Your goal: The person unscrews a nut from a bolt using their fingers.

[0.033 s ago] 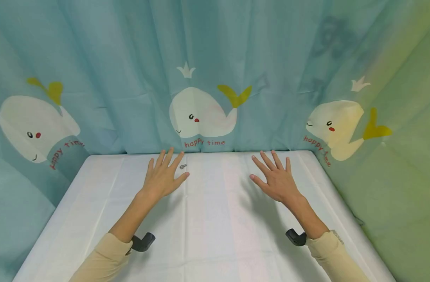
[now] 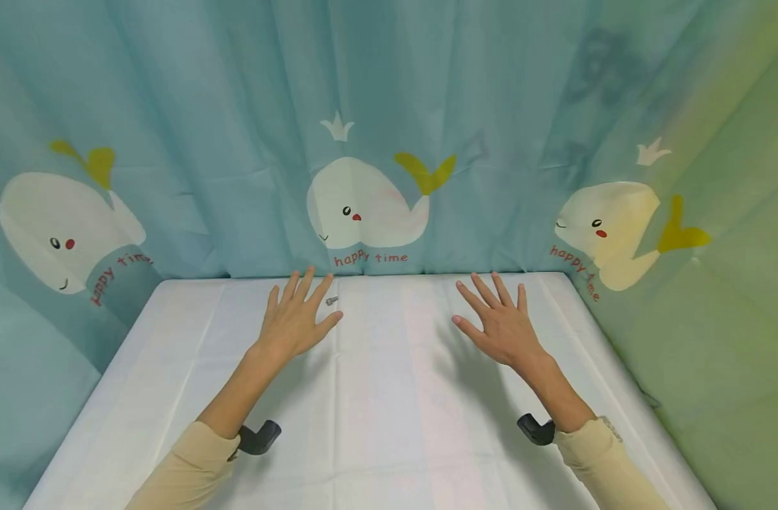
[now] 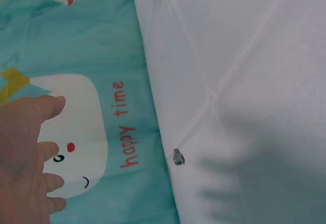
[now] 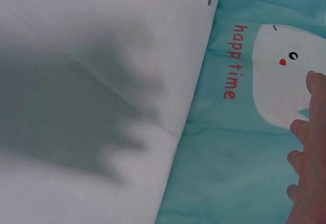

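Two open hands above a white table, a small screw by the left one

The left hand (image 2: 294, 322) hovers with fingers straight and spread, its grip open and holding nothing; the screw (image 2: 330, 300) lies on the table (image 2: 389, 425) just beside its index fingertip, near the far edge by the whale curtain (image 2: 363, 205). The right hand (image 2: 500, 322) is likewise spread, grip open and empty, well apart from the screw. Both wrists carry a dark mount below beige sleeves
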The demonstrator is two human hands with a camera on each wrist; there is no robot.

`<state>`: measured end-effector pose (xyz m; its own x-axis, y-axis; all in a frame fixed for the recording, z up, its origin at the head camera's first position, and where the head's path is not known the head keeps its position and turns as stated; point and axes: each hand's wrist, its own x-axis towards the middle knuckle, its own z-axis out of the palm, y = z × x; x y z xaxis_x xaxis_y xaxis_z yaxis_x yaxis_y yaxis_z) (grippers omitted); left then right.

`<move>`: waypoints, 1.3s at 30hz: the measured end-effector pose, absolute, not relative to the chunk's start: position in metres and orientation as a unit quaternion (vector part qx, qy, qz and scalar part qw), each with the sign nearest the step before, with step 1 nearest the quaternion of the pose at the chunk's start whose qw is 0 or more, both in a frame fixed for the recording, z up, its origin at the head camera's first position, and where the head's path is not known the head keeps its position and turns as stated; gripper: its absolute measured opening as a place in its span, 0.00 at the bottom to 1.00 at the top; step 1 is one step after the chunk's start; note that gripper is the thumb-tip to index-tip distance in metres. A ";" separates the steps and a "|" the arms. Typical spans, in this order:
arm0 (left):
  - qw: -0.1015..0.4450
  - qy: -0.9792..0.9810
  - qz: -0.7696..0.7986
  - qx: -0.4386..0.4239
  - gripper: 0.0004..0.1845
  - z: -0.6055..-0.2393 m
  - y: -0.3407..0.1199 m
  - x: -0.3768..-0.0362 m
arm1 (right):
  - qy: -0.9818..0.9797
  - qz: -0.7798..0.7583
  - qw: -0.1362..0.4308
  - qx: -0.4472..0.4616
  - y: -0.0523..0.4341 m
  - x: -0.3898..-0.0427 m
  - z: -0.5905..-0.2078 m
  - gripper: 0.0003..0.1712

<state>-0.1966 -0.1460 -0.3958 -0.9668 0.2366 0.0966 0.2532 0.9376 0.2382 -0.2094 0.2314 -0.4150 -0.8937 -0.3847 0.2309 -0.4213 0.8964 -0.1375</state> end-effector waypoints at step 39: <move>0.090 -0.892 -0.426 -0.121 0.21 -0.445 -0.170 -0.235 | -0.874 0.415 -0.019 0.252 0.151 -0.267 -0.437 0.21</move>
<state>-0.2351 -0.1696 -0.4452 -0.9543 0.1389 0.2646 0.2932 0.6072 0.7385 -0.2672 0.1513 -0.4367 -0.8727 -0.4556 0.1757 -0.4240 0.5286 -0.7354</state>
